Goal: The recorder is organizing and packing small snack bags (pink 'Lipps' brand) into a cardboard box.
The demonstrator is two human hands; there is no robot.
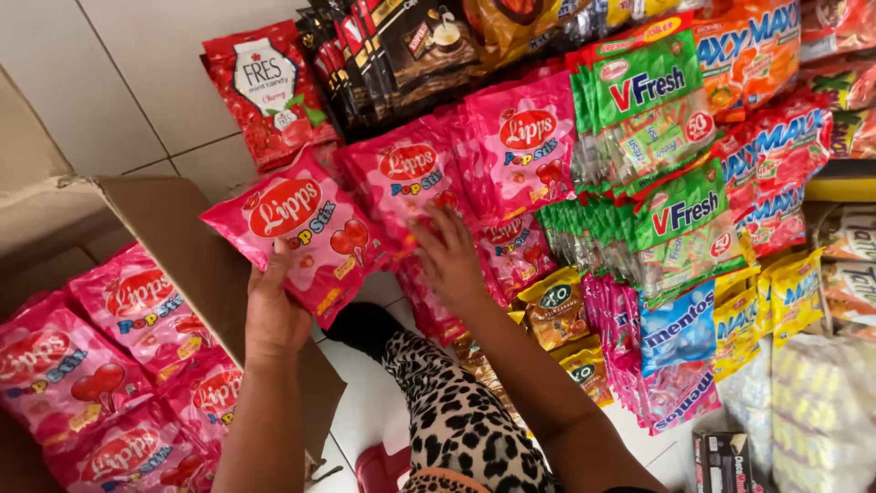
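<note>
Down at nine o'clock, an open cardboard box (pixel 196 274) holds pink lollipop bags (pixel 109 383) lying flat and overlapping; about six show, though the lower ones are cut off by the frame edge. Its right wall stands just beside the left hand (pixel 274 315), which grips the lower edge of one more pink bag (pixel 306 233) from below, thumb on the front, fingers hidden behind. That held bag is glossy pink with a red oval label, a red heart-shaped lollipop picture and small sweets printed across it; it tilts with its top corner toward ten o'clock and hangs above the box's right wall and the white tiled floor (pixel 128 82). At twelve o'clock from it leans a single red mint candy bag (pixel 269 91). Toward three o'clock the right hand (pixel 447 256) is spread flat, fingers apart, pressing on a standing row of the same pink bags (pixel 493 164), too tightly packed to count surely. Past them, further toward three o'clock, stand green candy packs (pixel 662 137), again too many to count, with blue and yellow roll packs (pixel 721 315) below at four o'clock. Bare tile shows only in a narrow strip between the box and the rows, partly taken by a leg in leopard-print cloth (pixel 456 420).
</note>
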